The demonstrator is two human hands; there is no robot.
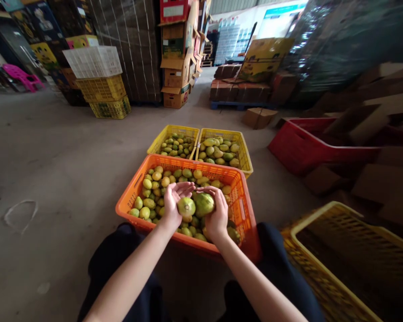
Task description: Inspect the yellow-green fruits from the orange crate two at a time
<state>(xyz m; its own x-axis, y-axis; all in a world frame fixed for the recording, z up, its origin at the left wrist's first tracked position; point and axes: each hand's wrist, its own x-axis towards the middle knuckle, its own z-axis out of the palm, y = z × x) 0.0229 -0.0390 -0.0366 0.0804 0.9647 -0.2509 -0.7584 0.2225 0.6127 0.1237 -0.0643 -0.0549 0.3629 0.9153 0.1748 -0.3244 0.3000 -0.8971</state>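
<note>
Above the orange crate (137, 179), my two hands are close together, each with a fruit. My left hand (174, 201) cups a small, round yellow-green fruit (186, 206), its fingers reaching forward beside it. A larger, darker green fruit, papaya-like (204, 205), sits in my right hand (218, 210), whose fingers curl over its far side. The two fruits look to be touching or nearly so. Many yellow and green fruits (149, 203) of mixed sizes fill the crate beneath, partly hidden by my hands and forearms.
Two yellow crates (247, 156) of larger papaya-like fruit stand just beyond the orange one. To my right are another yellow crate (336, 264) and a red bin (289, 147) among cardboard. Stacked crates (102, 87), boxes (174, 76) and a loaded pallet (235, 106) stand farther back.
</note>
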